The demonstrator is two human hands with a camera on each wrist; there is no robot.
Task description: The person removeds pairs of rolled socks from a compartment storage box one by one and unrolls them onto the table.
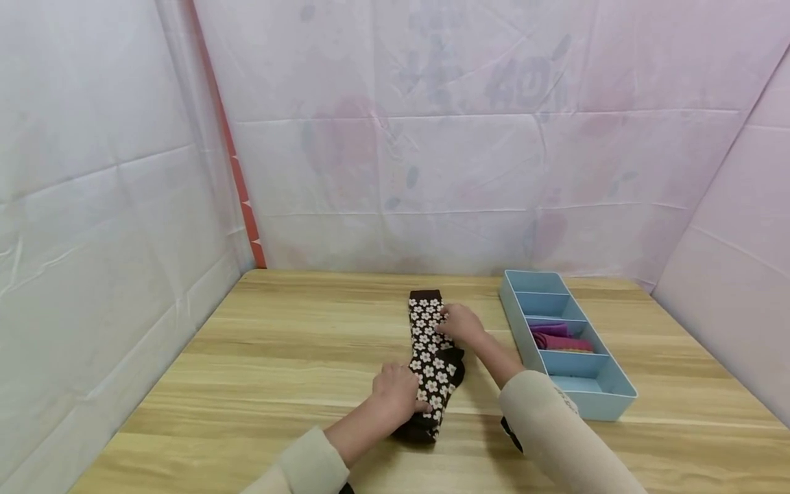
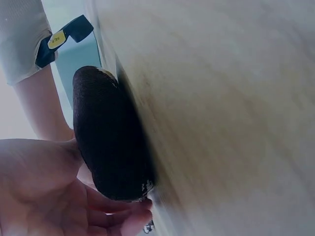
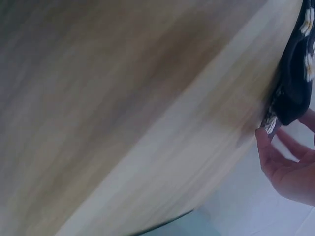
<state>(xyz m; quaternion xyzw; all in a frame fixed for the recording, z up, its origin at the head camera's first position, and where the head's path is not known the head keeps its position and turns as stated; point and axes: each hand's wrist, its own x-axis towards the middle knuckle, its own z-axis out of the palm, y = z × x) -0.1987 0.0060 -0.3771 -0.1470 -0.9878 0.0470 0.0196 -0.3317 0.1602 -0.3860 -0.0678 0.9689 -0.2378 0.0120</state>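
Note:
A pair of dark brown socks point(image 1: 426, 336) with white flowers lies flat on the table, one on the other, cuffs at the far end and toes toward me. My left hand point(image 1: 396, 392) is at the toe end, its thumb over the top and its fingers along the left side. In the left wrist view the dark toe point(image 2: 110, 137) sits between that thumb and the curled fingers. Higher up, my right hand point(image 1: 461, 324) pinches the right edge of the leg part. The right wrist view shows its fingertips point(image 3: 262, 132) at the sock edge, near the dark heel point(image 3: 294, 83).
To the right stands a light blue divided box point(image 1: 586, 405). One of its compartments holds rolled purple and dark red cloth pieces point(image 1: 561, 341). The wooden table point(image 1: 278, 357) reaches back to pale sheet walls point(image 1: 457, 165) on three sides.

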